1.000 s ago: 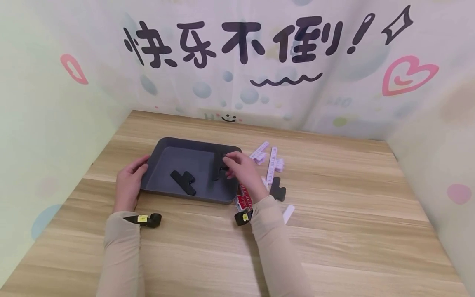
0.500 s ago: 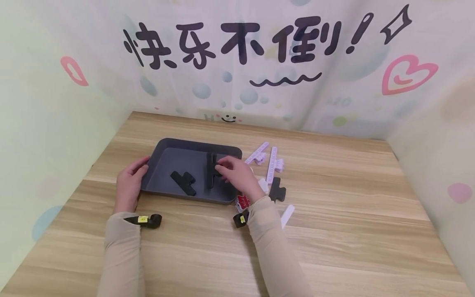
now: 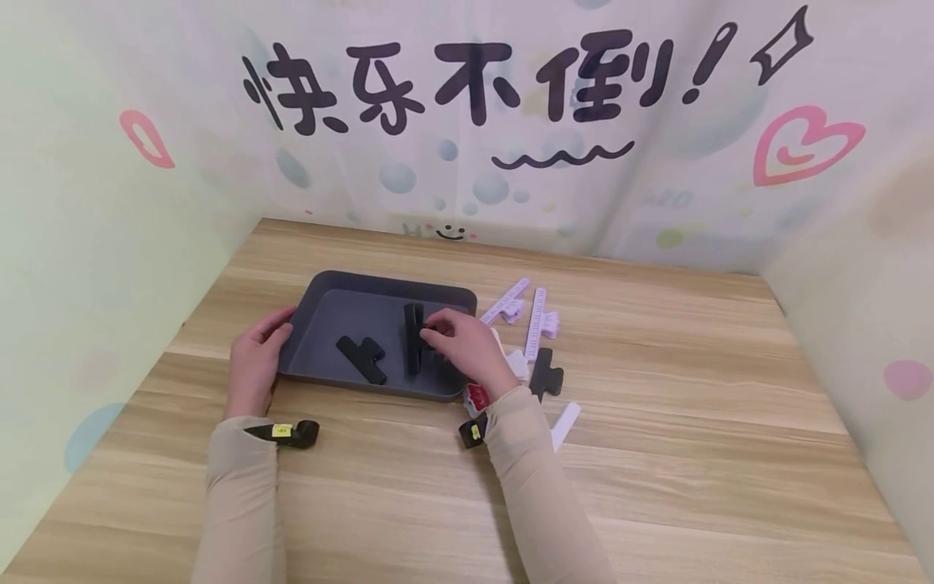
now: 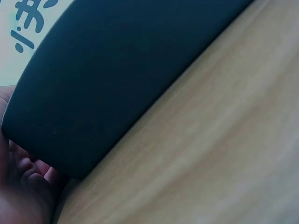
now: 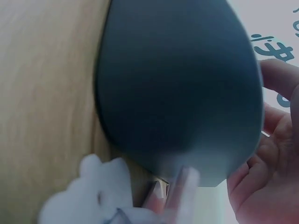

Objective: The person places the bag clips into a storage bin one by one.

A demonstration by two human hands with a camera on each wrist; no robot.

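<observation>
A dark grey rectangular tray (image 3: 328, 312) stands on the wooden table, left of centre. My left hand (image 3: 254, 361) grips its left end, thumb at the rim; in the left wrist view, curled fingers show by the tray wall (image 4: 103, 84). Over the right part of the tray, my right hand (image 3: 470, 345) pinches a black bag clip (image 3: 413, 341) by its handle side. That clip stands with its long bar running front to back; whether it touches the tray floor I cannot tell. Another black clip (image 3: 361, 359) lies slantwise inside the tray.
Right of the tray lie two lilac clips (image 3: 536, 324), a black clip (image 3: 545, 373) and a red-and-white one (image 3: 477, 397) partly under my right wrist. A white bar (image 3: 566, 426) pokes out beside the right sleeve. A printed cloth (image 3: 474, 186) hangs behind the table.
My right hand has moved slightly left and lower with the black bag clip, then almost stopped. The left hand and the tray have stayed in place.
</observation>
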